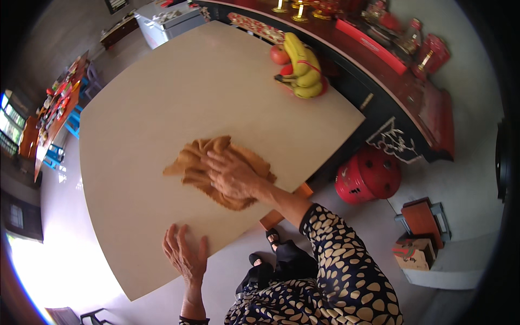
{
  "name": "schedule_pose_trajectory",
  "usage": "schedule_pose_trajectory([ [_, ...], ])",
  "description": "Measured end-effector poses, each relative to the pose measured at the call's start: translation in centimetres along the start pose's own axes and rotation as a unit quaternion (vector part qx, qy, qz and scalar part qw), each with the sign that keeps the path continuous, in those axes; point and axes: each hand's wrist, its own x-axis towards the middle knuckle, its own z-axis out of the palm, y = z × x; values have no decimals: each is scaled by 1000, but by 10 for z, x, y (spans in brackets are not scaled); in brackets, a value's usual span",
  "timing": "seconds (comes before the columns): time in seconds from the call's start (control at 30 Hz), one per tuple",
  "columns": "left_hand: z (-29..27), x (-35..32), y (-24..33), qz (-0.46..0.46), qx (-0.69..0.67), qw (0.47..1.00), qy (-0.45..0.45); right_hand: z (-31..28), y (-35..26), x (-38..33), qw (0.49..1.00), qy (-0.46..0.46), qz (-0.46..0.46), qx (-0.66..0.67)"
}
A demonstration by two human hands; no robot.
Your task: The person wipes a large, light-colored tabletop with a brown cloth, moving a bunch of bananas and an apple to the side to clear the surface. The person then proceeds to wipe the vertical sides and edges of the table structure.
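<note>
A crumpled brown cloth (203,157) lies bunched on the pale tabletop (151,103). My right hand (233,176) rests palm down on the cloth, its fingers stretched out over the folds and slightly apart. Nearer the table's front edge, my left hand (186,254) lies on the bare tabletop with its fingers spread, holding nothing. Some of the cloth is hidden beneath my right hand.
Yellow bananas (306,70) and a red round fruit (279,54) sit at the table's far right. Beyond stands a dark red altar-like cabinet (379,81). A red drum-shaped container (368,176) and a cardboard box (416,253) stand at right.
</note>
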Motion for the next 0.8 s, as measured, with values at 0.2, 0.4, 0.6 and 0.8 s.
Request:
schedule_pose_trajectory([
  [0.2,-2,-5,-8,-13,7,1000,-7,-55,-10,-74,995,36,92,-6],
  [0.4,-2,-3,-3,-11,0,1000,-15,-94,68,-129,969,24,211,-126],
  [0.6,-3,0,2,-27,-4,999,-29,-118,142,-156,939,10,289,-188],
  [0.8,-2,-2,-1,-43,4,998,-37,-138,220,-175,892,-49,368,-259],
])
